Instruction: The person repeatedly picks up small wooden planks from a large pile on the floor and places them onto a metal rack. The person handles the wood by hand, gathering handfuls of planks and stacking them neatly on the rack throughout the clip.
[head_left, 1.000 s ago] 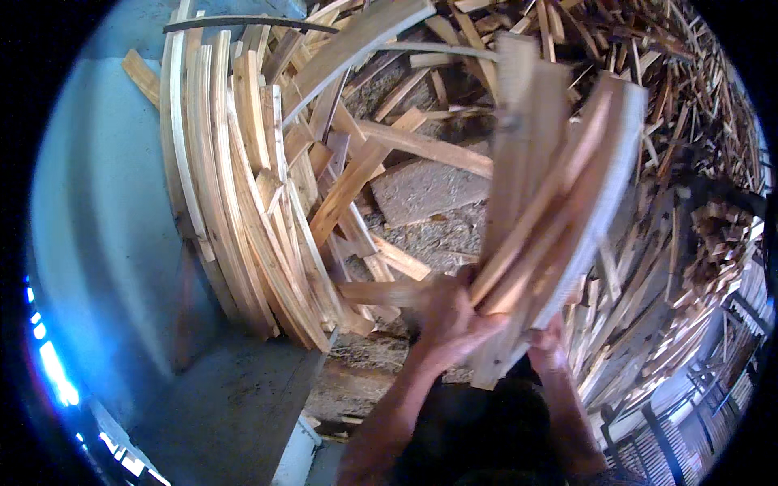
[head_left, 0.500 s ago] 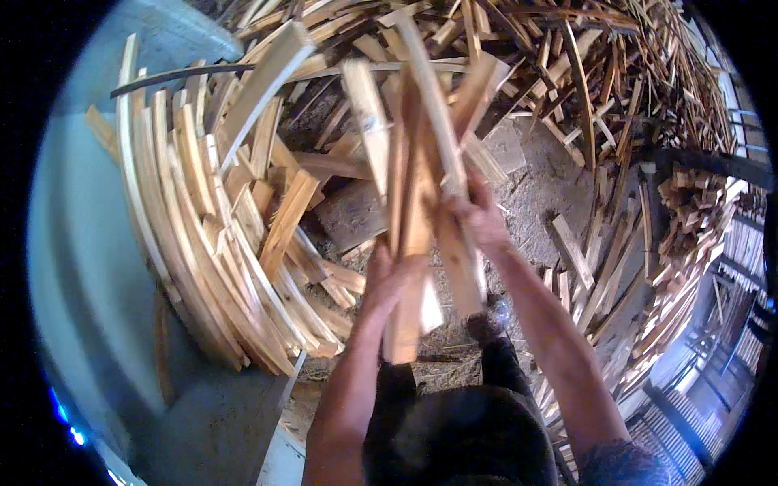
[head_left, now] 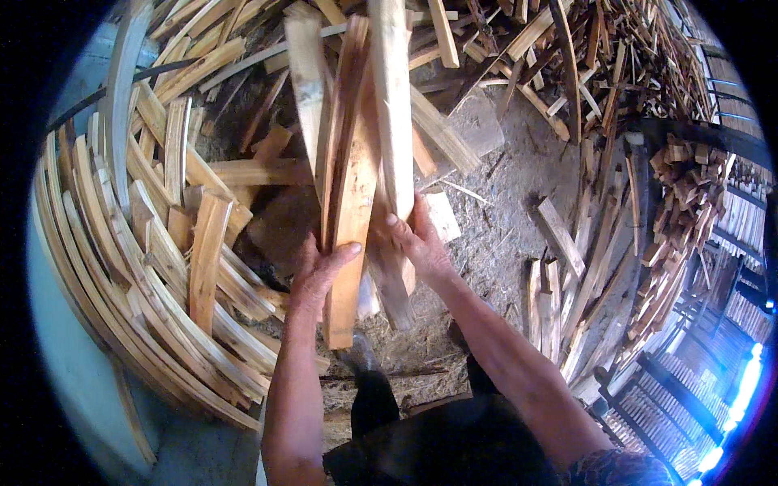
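Note:
Several long wooden boards (head_left: 356, 186) are bunched upright between my two hands, in the middle of the view. My left hand (head_left: 318, 271) is closed on their left side near the lower ends, its thumb lying across the front of an orange-brown board. On the right side, my right hand (head_left: 420, 241) grips a pale board (head_left: 391, 105), thumb in front and fingers largely hidden behind. The boards fan out a little toward their far ends, and their lower ends hang above my feet.
Long pale slats (head_left: 121, 267) lean against a bluish wall (head_left: 61, 300) at left, with short offcuts (head_left: 209, 259) beside them. Scrap wood (head_left: 600, 49) is heaped at the far right. Stacked blocks (head_left: 685, 186) and loose sticks (head_left: 596, 267) lie to the right on the dirt floor (head_left: 519, 194).
The view has swung to the right, so the leaning slats sit farther left. Both hands still hold the boards, which now stand closer together.

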